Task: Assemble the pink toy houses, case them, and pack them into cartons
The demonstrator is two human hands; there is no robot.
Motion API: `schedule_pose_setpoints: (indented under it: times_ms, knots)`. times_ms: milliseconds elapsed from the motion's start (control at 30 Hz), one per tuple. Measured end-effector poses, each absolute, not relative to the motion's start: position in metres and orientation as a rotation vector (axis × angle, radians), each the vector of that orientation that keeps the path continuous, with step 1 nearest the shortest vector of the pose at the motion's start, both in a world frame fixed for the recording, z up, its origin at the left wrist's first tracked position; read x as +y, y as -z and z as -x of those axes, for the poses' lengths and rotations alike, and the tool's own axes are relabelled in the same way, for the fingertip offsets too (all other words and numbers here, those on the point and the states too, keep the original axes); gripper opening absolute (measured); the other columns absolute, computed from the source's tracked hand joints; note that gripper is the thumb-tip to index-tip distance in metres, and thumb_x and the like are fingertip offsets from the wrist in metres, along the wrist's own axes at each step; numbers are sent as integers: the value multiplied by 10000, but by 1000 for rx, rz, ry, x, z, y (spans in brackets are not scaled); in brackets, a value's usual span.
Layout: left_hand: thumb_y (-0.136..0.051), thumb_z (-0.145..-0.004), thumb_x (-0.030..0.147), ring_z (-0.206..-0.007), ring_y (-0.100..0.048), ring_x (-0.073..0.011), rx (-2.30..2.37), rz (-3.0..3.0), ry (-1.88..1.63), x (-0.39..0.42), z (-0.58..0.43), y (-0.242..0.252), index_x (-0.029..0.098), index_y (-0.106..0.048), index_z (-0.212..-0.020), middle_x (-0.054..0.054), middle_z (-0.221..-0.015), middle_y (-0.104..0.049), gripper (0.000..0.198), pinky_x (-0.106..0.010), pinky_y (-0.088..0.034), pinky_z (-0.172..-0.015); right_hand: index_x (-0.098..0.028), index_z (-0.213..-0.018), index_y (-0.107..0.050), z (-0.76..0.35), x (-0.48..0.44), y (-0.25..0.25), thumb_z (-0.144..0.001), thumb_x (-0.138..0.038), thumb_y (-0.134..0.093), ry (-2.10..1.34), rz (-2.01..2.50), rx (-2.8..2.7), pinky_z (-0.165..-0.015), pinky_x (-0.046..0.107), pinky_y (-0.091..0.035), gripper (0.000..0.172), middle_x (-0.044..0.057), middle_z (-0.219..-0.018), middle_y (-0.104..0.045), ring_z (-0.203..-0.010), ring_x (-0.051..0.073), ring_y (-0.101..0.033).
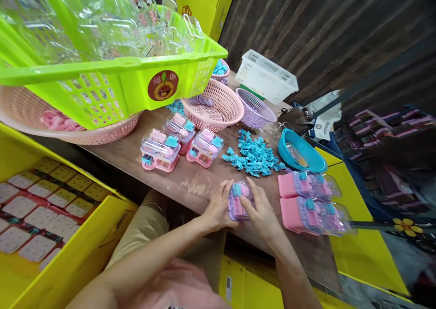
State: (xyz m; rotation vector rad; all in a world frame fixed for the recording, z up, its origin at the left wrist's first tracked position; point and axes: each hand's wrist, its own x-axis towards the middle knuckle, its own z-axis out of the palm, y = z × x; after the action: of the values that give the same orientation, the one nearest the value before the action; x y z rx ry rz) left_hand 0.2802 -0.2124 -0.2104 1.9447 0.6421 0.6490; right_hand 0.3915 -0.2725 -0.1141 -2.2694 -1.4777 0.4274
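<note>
Between my two hands, over the table's near edge, is a small lilac plastic box (pixel 235 205) with pink and turquoise parts on top. My left hand (pixel 217 208) wraps its left side. My right hand (pixel 261 209) grips the right side, with the thumb lying across the top. Just beyond lies a heap of small turquoise plastic clips (pixel 255 154). To the left stand three clear-lidded pink boxes (pixel 160 151) with pink and turquoise parts. At the right, more pink boxes with clear lids (pixel 306 213) lie in two rows.
A lime-green crate (pixel 132 82) of clear plastic covers overhangs the table's left end, above a wide pink basket (pixel 102 135). Behind are a pink basket (pixel 218 105), a purple basket (pixel 255 109), a white crate (pixel 265 75) and a turquoise basin (pixel 315 161). A yellow carton (pixel 95 250) stands lower left.
</note>
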Motion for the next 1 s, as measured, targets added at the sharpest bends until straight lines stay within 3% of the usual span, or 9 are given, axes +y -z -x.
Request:
schedule_pose_setpoints:
  times_ms: [333,633,1000]
  knots:
    - [-752,-453,490,-1288,-299,-370,663,-1901,-575,-248,-310,209,129,-60,-1415,-231,-1396,-300,1239,-565,-223,-1015,-180,-1013,-476,-402,-280,114,-731,-351,-473,-52,2494,-1500,-853,386,-425,330,93,-1018,-521,-961,243,-514]
    - [-752,-420,506,-1289,-305,-332,658,-1891,-636,-248,-313,210,102,-134,-1396,-223,-1367,-352,1223,-522,-183,-1058,-214,-1104,-526,-389,-279,107,-791,-313,-448,-31,2663,-1636,-826,349,-413,337,71,-1097,-486,-958,223,-516]
    - [-771,-385,464,-1266,-338,-332,662,-1846,-598,-247,-311,207,110,-172,-1382,-213,-1366,-366,1215,-521,-228,-1035,-222,-1124,-578,-362,-270,93,-831,-303,-489,306,3048,-1769,-623,317,-322,316,83,-1053,-556,-785,218,-514]
